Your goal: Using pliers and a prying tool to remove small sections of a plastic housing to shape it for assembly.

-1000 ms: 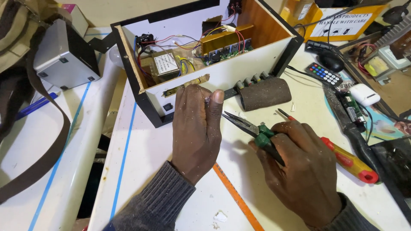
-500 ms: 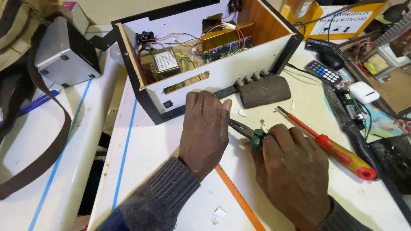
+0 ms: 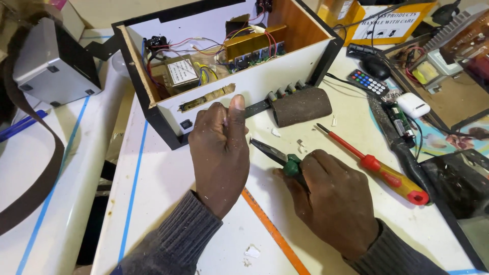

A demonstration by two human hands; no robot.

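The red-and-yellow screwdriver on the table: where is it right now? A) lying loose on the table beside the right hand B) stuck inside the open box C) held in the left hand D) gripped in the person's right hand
A: the screwdriver lies flat on the white table, untouched, just past the right hand, which grips green-handled pliers; the left hand rests against the front of the open box.
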